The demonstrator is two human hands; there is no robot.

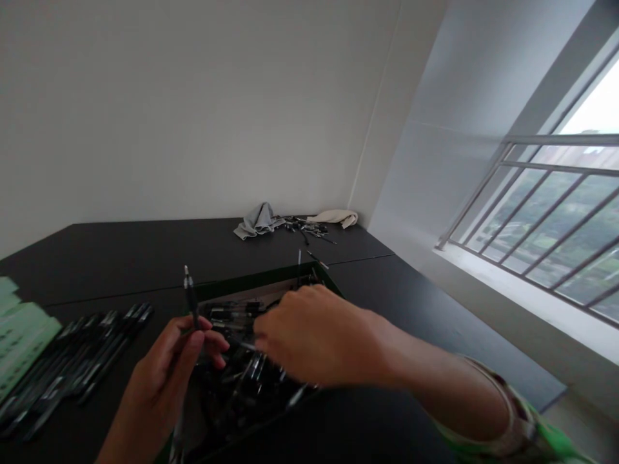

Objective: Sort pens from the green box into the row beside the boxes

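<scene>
Black table (338,248) runs along a white wall beside a barred window (546,219), with a grey cloth (258,220), a beige cloth (336,218) and a scatter of pen parts (307,229) at its far end, and rows of black pens (77,361) at left. Left hand (159,367) curls its fingers round one black pen (192,299), held upright, a grip that looks steady. Right hand (314,335) reaches over an open green-rimmed box (261,278) of pens, its fingertips hidden, so any clamp cannot be told
</scene>
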